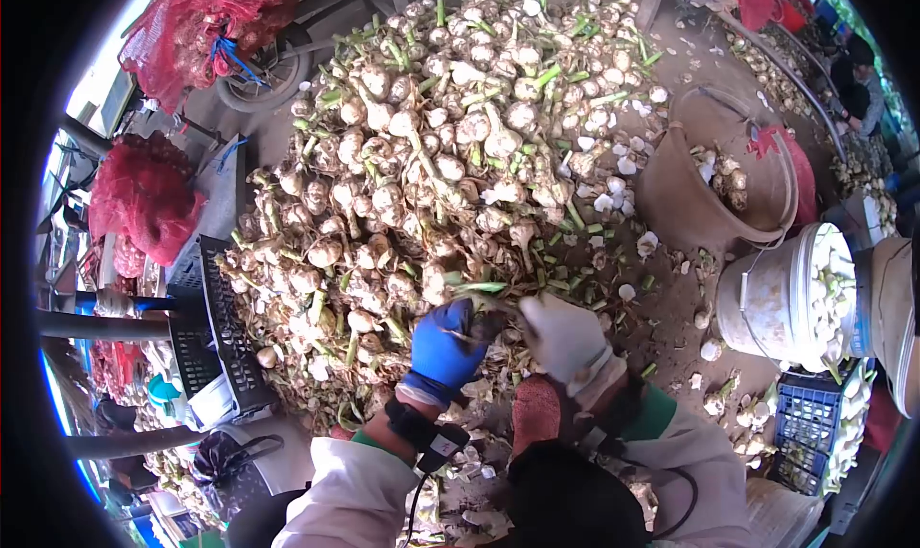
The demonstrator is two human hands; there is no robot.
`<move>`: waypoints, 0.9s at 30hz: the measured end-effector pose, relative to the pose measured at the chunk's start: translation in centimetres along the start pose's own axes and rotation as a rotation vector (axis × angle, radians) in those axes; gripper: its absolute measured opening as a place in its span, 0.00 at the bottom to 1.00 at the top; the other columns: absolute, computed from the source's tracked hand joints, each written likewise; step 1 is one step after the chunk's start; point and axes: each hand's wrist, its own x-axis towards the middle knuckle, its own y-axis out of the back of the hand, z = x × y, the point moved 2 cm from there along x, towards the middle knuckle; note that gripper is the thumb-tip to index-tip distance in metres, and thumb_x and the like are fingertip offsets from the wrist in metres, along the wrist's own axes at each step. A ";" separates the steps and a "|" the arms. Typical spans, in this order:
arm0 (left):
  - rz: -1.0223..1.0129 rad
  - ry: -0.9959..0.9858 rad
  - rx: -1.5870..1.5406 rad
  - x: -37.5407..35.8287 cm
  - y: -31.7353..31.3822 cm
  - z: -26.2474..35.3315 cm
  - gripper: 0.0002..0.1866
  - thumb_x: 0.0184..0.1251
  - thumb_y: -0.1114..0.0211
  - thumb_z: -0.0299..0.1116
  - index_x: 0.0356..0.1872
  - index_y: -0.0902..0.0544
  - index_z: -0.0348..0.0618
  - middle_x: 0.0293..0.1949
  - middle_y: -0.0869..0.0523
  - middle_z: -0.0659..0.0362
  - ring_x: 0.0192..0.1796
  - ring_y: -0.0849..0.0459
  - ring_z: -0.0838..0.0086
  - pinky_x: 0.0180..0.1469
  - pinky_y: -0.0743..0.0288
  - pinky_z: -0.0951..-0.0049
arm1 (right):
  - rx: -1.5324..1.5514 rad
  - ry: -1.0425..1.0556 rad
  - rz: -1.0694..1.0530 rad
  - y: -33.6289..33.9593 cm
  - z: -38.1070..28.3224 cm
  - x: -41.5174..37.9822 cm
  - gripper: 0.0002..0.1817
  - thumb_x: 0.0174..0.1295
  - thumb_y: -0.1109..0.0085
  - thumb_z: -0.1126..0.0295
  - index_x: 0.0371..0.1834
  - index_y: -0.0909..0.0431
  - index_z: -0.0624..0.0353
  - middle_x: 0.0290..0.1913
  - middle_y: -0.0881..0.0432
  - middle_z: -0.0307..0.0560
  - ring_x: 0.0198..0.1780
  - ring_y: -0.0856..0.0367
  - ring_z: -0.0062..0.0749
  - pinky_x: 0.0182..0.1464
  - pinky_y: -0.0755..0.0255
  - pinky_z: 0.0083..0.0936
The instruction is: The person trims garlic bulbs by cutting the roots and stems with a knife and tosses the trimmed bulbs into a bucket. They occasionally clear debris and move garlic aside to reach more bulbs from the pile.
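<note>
Gripping one green garlic stalk (487, 289) at lower centre: left hand (443, 345) fingers closed, right hand (563, 335) fingers closed, beside garlic pile (450, 155).

**A garlic sorting yard on bare ground**

This is an open-air produce-handling place, a farm yard or market lot where garlic is trimmed and sorted in bulk. A great heap of garlic bulbs (450, 155) with green stalks lies straight on the dirt floor (709, 69), with cut stems and loose skins strewn around its edge. Red mesh sacks (144, 198) stuffed with bulbs stand at the left and far left corner. A brown bucket (690, 203) and a white bucket (781, 299) holding bulbs sit at the right, beside a blue plastic crate (810, 419); a black crate (216, 328) lies at the heap's left edge.
</note>
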 end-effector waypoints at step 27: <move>-0.188 0.366 -1.165 -1.9 -4.9 1.9 0.21 0.62 0.32 0.20 0.56 0.25 0.41 0.48 0.16 0.61 0.47 0.18 0.78 0.49 0.21 0.75 | 0.443 -0.399 -0.041 -0.3 -0.8 0.7 0.12 0.65 0.41 0.59 0.40 0.21 0.57 0.33 0.18 0.55 0.33 0.18 0.48 0.37 0.25 0.37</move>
